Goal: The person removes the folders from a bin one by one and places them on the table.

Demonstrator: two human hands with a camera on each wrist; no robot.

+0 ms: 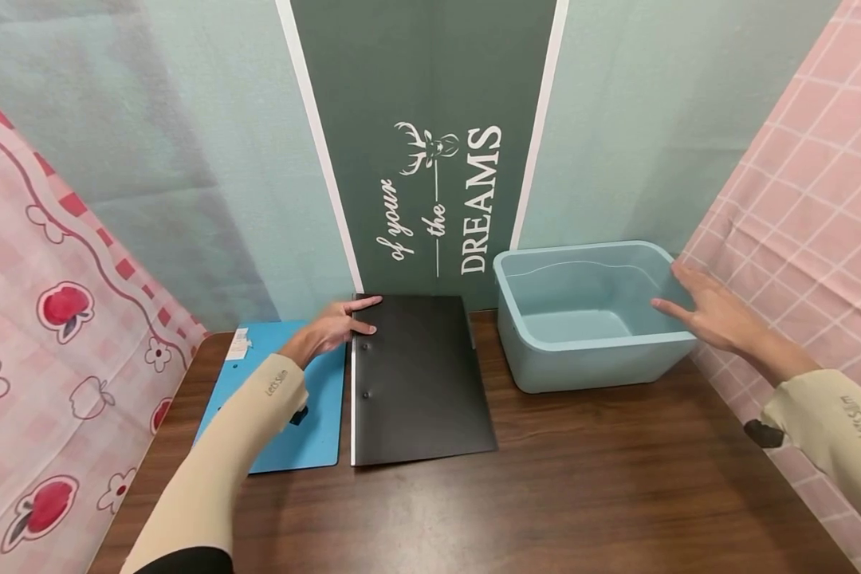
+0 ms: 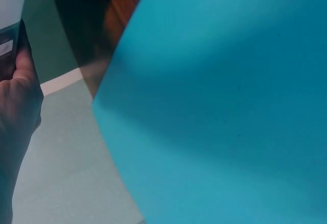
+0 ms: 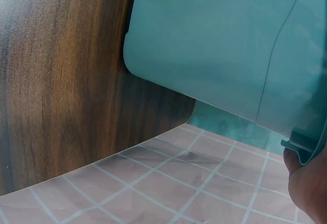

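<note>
A black folder (image 1: 423, 383) with a white left edge lies on the table. My left hand (image 1: 330, 325) holds its upper left corner, thumb and index finger showing over the black cover. Under my left forearm is a flat blue board (image 1: 316, 434), with a white label at its top left and a small black piece partly behind the sleeve; it fills much of the left wrist view (image 2: 214, 106). To the right stands a light blue plastic bin (image 1: 581, 368). My right hand (image 1: 713, 311) grips its right rim, also seen at the rim's lip in the right wrist view.
The brown wooden table (image 1: 545, 494) runs under everything. A green cloth with white lettering (image 1: 482, 199) hangs behind. Pink patterned cloth (image 1: 64, 383) borders the left side, and pink checked cloth (image 1: 811, 191) the right, close beside the bin.
</note>
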